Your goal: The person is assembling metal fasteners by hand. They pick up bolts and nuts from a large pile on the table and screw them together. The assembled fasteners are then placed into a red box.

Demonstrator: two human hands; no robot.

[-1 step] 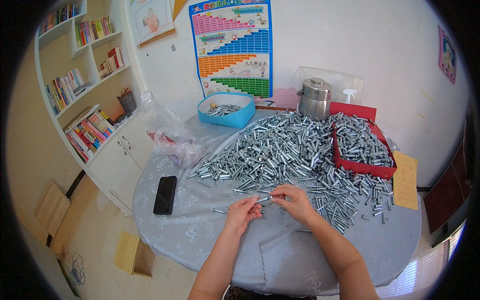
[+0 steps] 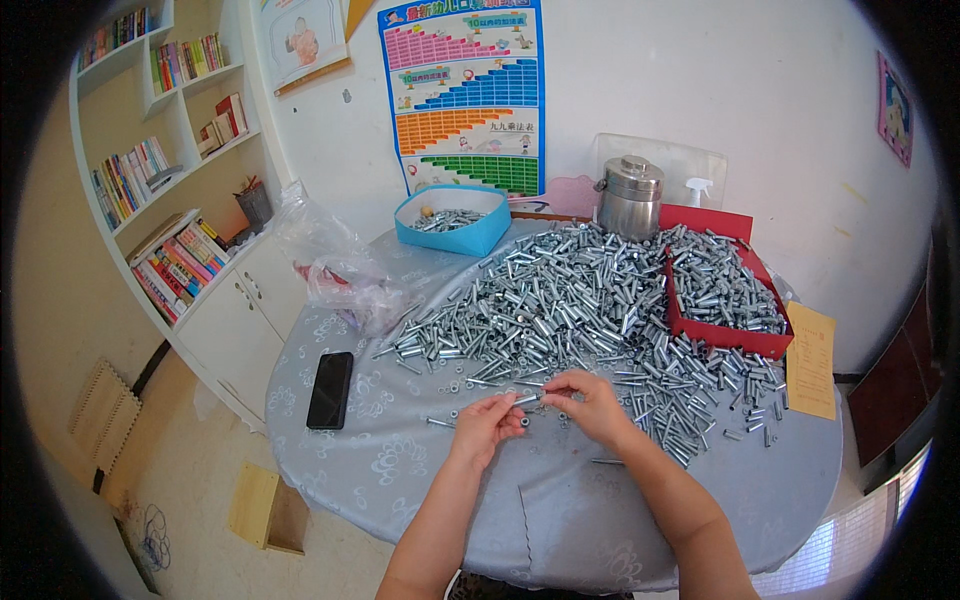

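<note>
My left hand [image 2: 485, 425] is closed, with thumb and fingers pinching a silvery expansion bolt [image 2: 527, 399] that points to the right. At the other end of that bolt, my right hand [image 2: 588, 406] pinches with thumb and forefinger; whether a small nut sits between those fingertips is too small to tell. Both hands are just above the grey tablecloth [image 2: 400, 510], at the near edge of a big pile of metal bolts and sleeves [image 2: 560, 310]. A loose nut [image 2: 524, 422] shows beside the left fingers, and a few others lie around.
A red box [image 2: 735, 343] full of similar metal parts stands right of the pile. Behind are a steel pot [image 2: 631, 200] and a blue box [image 2: 465, 238] with more parts. A black phone [image 2: 330, 391], a clear plastic bag [image 2: 345, 285] and a yellow paper [image 2: 811, 360] also lie there.
</note>
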